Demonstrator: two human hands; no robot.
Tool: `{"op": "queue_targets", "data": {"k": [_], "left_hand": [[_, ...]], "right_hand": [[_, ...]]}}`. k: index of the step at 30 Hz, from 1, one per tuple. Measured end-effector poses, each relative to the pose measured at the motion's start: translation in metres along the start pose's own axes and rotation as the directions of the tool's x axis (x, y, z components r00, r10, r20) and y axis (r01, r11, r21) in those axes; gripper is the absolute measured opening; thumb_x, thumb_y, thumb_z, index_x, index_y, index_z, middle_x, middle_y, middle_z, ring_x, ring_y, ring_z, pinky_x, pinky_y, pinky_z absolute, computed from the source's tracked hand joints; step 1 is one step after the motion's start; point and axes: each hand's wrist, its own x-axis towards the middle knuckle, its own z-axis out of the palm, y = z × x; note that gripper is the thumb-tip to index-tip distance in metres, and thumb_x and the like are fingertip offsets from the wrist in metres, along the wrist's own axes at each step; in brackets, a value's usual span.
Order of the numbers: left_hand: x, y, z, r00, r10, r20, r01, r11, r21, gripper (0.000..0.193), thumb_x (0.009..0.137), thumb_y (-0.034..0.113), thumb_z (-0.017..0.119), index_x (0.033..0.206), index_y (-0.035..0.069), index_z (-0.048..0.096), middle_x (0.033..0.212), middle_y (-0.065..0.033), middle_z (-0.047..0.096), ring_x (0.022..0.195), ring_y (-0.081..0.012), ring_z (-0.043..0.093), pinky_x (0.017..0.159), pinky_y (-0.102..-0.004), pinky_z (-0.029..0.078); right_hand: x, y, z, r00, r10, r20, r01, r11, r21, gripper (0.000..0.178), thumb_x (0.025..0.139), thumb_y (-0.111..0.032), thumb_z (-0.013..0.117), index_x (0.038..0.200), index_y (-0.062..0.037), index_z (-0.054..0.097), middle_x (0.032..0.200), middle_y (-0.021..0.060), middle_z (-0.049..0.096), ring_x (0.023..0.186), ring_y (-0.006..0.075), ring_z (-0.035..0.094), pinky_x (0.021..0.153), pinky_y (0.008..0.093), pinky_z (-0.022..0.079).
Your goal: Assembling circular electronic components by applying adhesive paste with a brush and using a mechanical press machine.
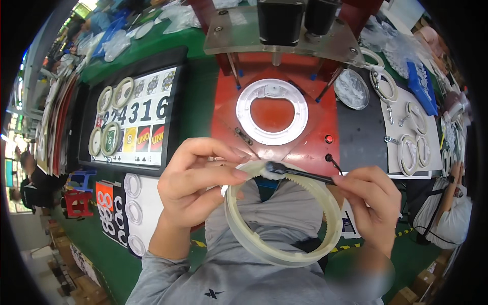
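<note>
- Left hand (pixel 195 183): pinching pale toothed ring (pixel 264 251) by its rim.
- Right hand (pixel 371 201): pinching black brush-like tool (pixel 305 174), tip at toothed ring.
- Toothed ring: held by red surface's (pixel 320 129) near edge.

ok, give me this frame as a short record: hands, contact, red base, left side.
left hand: grips cream ring at its upper left rim
right hand: holds slim black tool
contact: tool's tip at ring's upper rim, beside a white smear
red base: white ring lying flat
left side: black-framed board with cream rings on it
</note>
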Motion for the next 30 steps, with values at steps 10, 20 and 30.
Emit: {"op": "queue_targets", "data": {"k": [10,20,30], "left_hand": [[0.023,0.023,0.002,0.914,0.144,0.379,-0.303,0.864,0.402,0.031,0.070,0.002,0.086,0.098,0.001,0.072,0.096,-0.0171,0.076,0.093,-0.0358,0.077,0.079,-0.0412,0.064],[0.032,0.038,0.031,0.593,0.341,0.729,-0.696,0.672,0.252,0.019,0.081,0.005,0.077,0.099,0.002,0.073,0.100,-0.0107,0.072,0.094,-0.0276,0.073,0.083,-0.0358,0.065],[0.021,0.024,-0.008,0.842,0.114,0.528,-0.384,0.814,0.436,0.033,0.073,0.000,0.081,0.104,0.000,0.072,0.105,-0.0158,0.073,0.098,-0.0351,0.074,0.081,-0.0402,0.062]], "right_hand": [[0.015,-0.071,-0.070,0.882,-0.037,0.470,0.302,0.810,-0.503,0.038,0.069,-0.009,0.072,0.106,-0.0021,0.074,0.086,0.0088,0.062,0.068,0.0257,0.062,0.054,0.0383,0.044],[0.049,-0.041,-0.097,0.554,0.039,0.832,-0.052,0.999,-0.012,0.019,0.084,-0.012,0.080,0.101,-0.0066,0.078,0.079,0.0081,0.070,0.066,0.0250,0.071,0.051,0.0363,0.054],[-0.039,0.110,-0.044,0.753,0.658,-0.023,-0.493,0.588,0.641,0.030,0.105,-0.016,0.065,0.131,0.0002,0.066,0.103,0.0038,0.072,0.067,0.0024,0.051,0.061,0.0181,0.040]]}}
